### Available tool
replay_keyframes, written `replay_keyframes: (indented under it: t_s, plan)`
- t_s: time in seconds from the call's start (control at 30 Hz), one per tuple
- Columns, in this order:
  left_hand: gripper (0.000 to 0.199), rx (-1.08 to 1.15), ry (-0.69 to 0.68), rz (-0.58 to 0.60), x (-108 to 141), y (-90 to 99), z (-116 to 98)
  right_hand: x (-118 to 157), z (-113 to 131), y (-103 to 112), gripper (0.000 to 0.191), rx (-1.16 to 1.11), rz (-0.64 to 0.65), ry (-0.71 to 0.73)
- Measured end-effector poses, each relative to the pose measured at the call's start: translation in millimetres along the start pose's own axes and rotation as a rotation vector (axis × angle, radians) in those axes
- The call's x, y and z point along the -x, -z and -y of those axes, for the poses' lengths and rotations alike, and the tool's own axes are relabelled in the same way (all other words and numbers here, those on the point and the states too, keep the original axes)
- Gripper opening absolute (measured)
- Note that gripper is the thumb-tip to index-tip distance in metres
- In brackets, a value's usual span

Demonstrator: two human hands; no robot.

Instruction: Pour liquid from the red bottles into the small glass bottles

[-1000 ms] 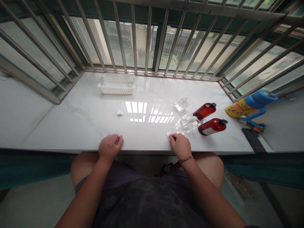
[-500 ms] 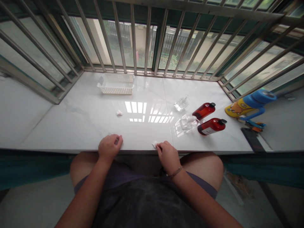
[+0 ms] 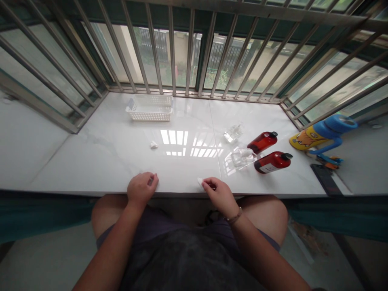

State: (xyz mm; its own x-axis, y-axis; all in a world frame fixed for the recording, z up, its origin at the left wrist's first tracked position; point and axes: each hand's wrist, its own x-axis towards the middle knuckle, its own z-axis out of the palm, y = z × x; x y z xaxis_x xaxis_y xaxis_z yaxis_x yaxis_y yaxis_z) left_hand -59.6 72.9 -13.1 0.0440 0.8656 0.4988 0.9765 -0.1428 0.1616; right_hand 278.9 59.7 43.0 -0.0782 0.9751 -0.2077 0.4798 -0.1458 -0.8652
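Note:
My right hand (image 3: 220,195) pinches a small crumpled white piece (image 3: 200,182), which looks like tissue, between thumb and forefinger at the counter's front edge. My left hand (image 3: 142,187) rests at the same edge, its fingers curled into a loose fist with nothing visible in it. Farther in on the white counter (image 3: 115,161) lies a second small white wad (image 3: 154,145), apart from both hands. To the right of my right hand stand a clear glass bottle (image 3: 241,158) and a red bottle with a black cap (image 3: 273,162).
Behind these are another clear bottle (image 3: 233,133) and another red bottle (image 3: 262,142). A white perforated basket (image 3: 150,116) sits near the window bars. At the right are a blue and yellow tumbler (image 3: 321,131) and a dark phone (image 3: 325,179).
My right hand has turned and shifted slightly right and up, with the white piece still pinched. My left hand has kept its loose fist in nearly the same place.

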Motion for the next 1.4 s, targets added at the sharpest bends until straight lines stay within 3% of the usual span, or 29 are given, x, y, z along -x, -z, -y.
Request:
replay_keyframes:
  t_s: [0.1,0.2,0.33,0.47,0.53,0.63,0.77,1.0,1.17,1.4]
  plan:
    - [0.032,0.001,0.003,-0.004,1,-0.7,1,-17,-13,25,0.057,-0.202,0.007,-0.092]
    - [0.030,0.010,0.011,0.004,1,-0.8,1,-30,-19,44,0.064,-0.315,-0.011,-0.153]
    - [0.030,0.011,0.014,0.013,0,0.4,0,-50,-21,62,0.060,-0.294,-0.029,-0.191]
    - [0.032,0.000,0.011,0.009,-2,1.7,-1,-72,-22,70,0.041,-0.108,0.000,-0.185]
    - [0.031,-0.001,0.005,0.003,-2,2.0,-1,-80,-21,72,0.029,0.036,-0.011,-0.172]
    - [0.031,0.003,0.004,0.001,-2,1.9,-1,-86,-17,76,0.018,0.275,-0.128,-0.133]
    - [0.030,0.018,0.008,0.009,-1,1.0,0,-82,-11,76,0.025,0.501,-0.279,-0.046]
    - [0.029,0.008,0.006,-0.001,0,0.0,1,-60,-8,53,0.043,0.649,-0.137,0.194]
    - [0.030,0.024,0.024,0.011,0,0.3,1,-60,-10,45,0.030,0.714,-0.163,0.153]
    - [0.029,0.017,0.011,0.016,-1,1.5,0,-72,-13,59,0.023,0.728,-0.263,0.061]
